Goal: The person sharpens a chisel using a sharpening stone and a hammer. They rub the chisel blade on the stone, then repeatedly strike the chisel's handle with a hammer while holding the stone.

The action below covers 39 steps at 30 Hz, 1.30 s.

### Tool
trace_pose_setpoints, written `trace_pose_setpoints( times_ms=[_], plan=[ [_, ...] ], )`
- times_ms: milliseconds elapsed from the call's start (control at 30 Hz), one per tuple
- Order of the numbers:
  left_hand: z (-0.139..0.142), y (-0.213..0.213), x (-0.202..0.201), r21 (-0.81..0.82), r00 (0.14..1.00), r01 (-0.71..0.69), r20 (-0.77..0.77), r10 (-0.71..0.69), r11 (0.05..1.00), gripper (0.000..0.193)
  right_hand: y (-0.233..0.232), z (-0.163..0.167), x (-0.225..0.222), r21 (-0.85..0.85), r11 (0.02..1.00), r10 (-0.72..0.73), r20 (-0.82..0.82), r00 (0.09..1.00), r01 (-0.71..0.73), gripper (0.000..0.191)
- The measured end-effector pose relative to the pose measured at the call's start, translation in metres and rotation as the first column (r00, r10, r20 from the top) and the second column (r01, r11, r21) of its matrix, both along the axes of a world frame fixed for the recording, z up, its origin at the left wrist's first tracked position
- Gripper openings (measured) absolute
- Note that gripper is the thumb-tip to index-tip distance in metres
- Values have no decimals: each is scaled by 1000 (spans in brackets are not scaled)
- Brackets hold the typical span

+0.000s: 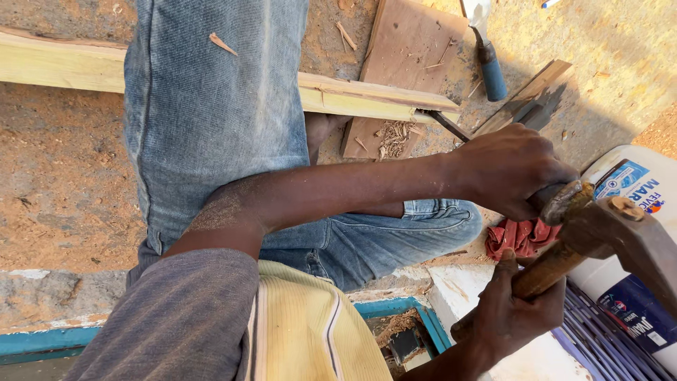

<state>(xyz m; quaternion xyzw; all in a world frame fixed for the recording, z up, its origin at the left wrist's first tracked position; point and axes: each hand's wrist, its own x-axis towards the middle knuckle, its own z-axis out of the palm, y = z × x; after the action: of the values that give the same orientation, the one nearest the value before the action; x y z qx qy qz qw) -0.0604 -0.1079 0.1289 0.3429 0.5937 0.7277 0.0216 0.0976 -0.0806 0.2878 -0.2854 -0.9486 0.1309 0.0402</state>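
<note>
The left hand (509, 173) clenches a chisel (451, 128), hiding its handle; only the dark blade shows, its tip hidden at the end of a pale plank (352, 95) lying on the sandy ground (63, 183). The right hand (511, 310) grips a hammer (599, 236) by its wooden handle, the rusty head partly cut off at the frame's right edge.

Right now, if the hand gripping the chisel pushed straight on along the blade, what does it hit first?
The left hand points its chisel up-left. First in that line is the end of the pale wooden plank, where the tip seems already to touch, with chips on the brown board beneath. Depth is unclear.
</note>
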Motion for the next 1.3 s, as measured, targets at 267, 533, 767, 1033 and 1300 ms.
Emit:
trace_pose_setpoints(
  times_ms=[267,533,767,1033,1300],
  plan=[
    [-2,-2,-2,3,998,54,23,-54,999,39,-5,3,1,-26,998,-61,-206,977,56,16],
    [-1,-6,1,4,999,-34,1,34,999,36,-4,2,3,-58,978,-203,-89,975,198,15],
    [-3,-3,-1,-9,994,105,-4,-105,994,45,-9,2,-6,72,989,127,44,991,-130,15],
    [-2,2,0,62,995,-88,-30,90,994,45,-29,23,-14,-161,950,-309,-345,886,268,19],
    [-13,-6,-1,-70,998,-67,15,68,995,33,3,1,11,-136,978,-162,-1,987,160,19]
  ],
)
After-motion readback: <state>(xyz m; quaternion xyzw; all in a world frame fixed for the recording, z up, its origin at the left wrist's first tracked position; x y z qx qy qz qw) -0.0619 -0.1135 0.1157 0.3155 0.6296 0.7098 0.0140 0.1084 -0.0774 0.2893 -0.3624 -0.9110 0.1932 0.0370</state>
